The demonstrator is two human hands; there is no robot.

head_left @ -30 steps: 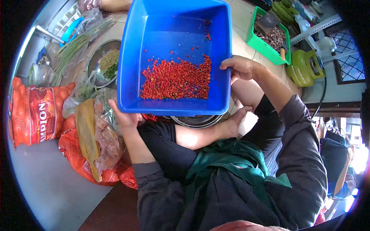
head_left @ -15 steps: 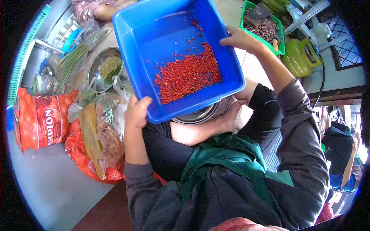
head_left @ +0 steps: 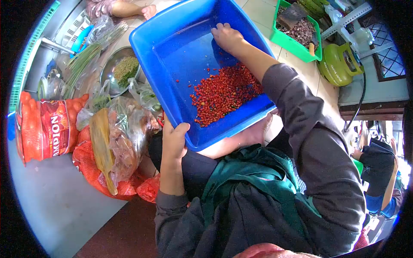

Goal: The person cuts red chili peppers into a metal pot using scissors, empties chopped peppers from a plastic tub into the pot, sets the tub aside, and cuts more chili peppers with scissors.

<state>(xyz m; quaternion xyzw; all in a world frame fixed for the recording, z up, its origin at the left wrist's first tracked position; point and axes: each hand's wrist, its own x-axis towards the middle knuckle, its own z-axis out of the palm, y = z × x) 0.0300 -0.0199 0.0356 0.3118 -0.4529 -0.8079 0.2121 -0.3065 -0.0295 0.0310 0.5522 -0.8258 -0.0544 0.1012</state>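
A blue plastic basin (head_left: 172, 56) is tilted over my lap, with a heap of small red chilies (head_left: 228, 92) gathered toward its near right side. My left hand (head_left: 174, 139) grips the basin's near left corner, thumb over the rim. Inside the basin, my right hand (head_left: 228, 38) is at the far end above the chilies, its fingers curled down against the blue floor. What those fingers hold, if anything, is hidden. A few loose chilies lie scattered around the heap.
To the left are a metal bowl (head_left: 105, 77) of green pieces, long green stalks (head_left: 88, 60), a red mesh sack (head_left: 51, 129) and plastic bags (head_left: 129, 124). A green crate (head_left: 292, 45) and a green gas cylinder (head_left: 337, 64) stand right. Another person's foot (head_left: 149, 11) shows at the top.
My right hand has left the basin's right rim and reached inside to its far end. The basin has shifted slightly right and nearer, and the chilies have moved with it.
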